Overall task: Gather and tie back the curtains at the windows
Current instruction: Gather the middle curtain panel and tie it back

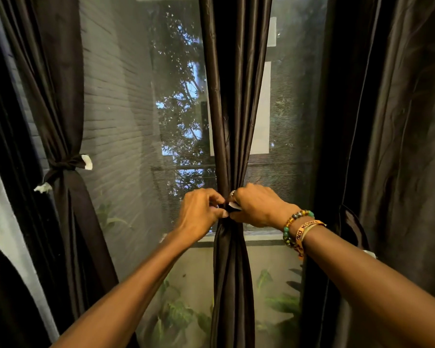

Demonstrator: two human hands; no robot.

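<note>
Curtain panel of dark, glossy cloth hangs straight down between the two hands, drawn into a narrow bundle and waisted exactly where they meet. The left hand and the right hand are both closed in, fingers curled, pinching the ends of a dark tie-back strap against the front of the bundle. A white tip of the strap shows just under the right hand's fingers. Whether the strap is knotted yet I cannot tell, since the fingers cover it.

Judging by its sheen and its fine, loose folds, the cloth should be light, soft and rather slippery, so it would likely slide out of a slack loop. The best hold looks to be at this waist, squeezing all the folds together while the strap ends are pulled snug. Nothing here seems fragile.

Well off to the left of the left hand, another curtain is already cinched by its own tie. Out beyond the right hand a third curtain hangs broad and loose. Beaded bracelets ring the right wrist, and a window screen lies behind
</note>
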